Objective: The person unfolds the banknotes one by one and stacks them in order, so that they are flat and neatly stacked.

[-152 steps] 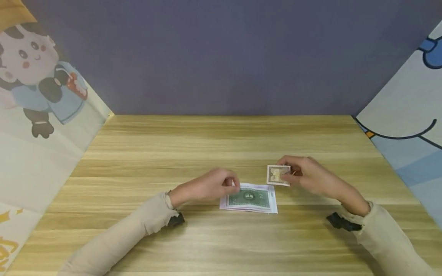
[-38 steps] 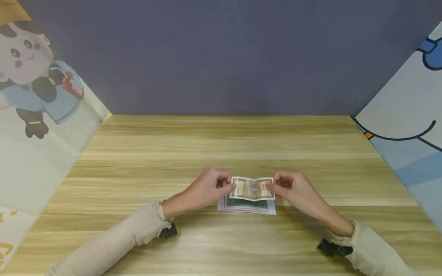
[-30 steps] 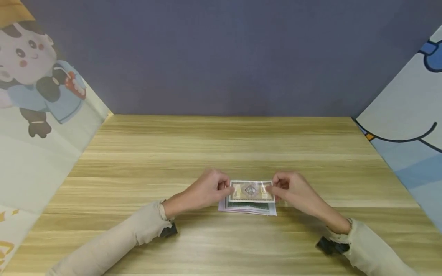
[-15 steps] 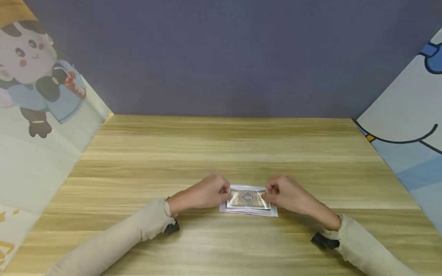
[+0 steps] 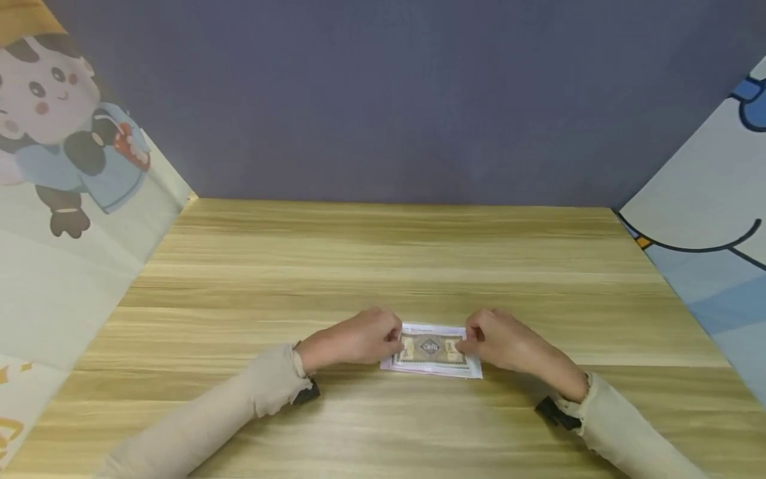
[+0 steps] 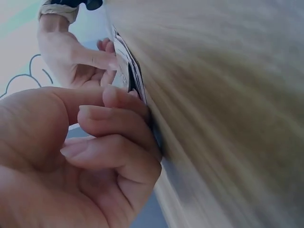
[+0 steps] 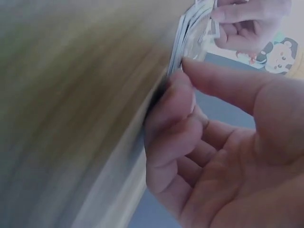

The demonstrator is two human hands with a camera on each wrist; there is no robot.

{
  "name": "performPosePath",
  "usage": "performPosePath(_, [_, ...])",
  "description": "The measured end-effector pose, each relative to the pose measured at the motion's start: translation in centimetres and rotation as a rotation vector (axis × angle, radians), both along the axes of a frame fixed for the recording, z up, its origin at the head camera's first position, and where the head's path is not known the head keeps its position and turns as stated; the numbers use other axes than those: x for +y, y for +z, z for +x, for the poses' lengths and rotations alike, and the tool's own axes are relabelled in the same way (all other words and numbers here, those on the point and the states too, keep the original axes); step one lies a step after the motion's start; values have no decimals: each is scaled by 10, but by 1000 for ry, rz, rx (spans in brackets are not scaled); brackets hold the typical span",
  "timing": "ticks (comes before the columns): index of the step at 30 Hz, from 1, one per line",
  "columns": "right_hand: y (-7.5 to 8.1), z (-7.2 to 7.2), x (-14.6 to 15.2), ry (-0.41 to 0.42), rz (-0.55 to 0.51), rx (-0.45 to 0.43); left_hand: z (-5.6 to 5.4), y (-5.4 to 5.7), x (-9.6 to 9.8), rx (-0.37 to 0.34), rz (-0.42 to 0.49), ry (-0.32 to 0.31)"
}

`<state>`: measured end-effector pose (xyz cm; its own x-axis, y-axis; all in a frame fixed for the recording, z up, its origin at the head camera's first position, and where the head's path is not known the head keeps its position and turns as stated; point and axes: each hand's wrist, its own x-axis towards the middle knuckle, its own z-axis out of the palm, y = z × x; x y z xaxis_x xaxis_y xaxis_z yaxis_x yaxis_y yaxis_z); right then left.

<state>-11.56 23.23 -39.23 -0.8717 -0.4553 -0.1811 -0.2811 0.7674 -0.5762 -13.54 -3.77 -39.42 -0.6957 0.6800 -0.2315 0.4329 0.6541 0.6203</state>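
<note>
A brown-and-gold banknote (image 5: 429, 348) lies flat over a small stack of paper notes (image 5: 474, 370), whose pale margins show around it. My left hand (image 5: 362, 338) pinches the banknote's left end between thumb and curled fingers. At the opposite end my right hand (image 5: 510, 342) pinches it the same way, with the thumb on top. From the left wrist, the layered edges of the stack (image 6: 133, 66) stand slightly apart just past the fingertips. The green note seen earlier in the stack is covered.
The wood-grain table (image 5: 383, 259) stretches out around the stack. A dark grey-blue panel (image 5: 383, 100) rises behind it, with cartoon-printed panels at left (image 5: 90, 279) and right (image 5: 706, 193). Dark devices (image 5: 558, 414) sit under both sleeve cuffs.
The brown banknote was folded in my right hand, then spread between both hands above the stack. Both hands have since lowered it toward me onto the stack, covering the green note.
</note>
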Motion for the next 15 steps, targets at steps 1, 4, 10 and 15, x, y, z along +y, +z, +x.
performPosePath(1, [1,0,2,-2,2,-9,1,0,0,2,-10,4])
performPosePath(4, [3,0,6,24,-10,-9,3,3,1,17,-47,18])
performPosePath(10, [1,-1,11,102,-23,6,4,6,-3,-27,-44,6])
performPosePath(15, [0,-2,11,122,-17,-14,2,8,-6,-33,-24,-32])
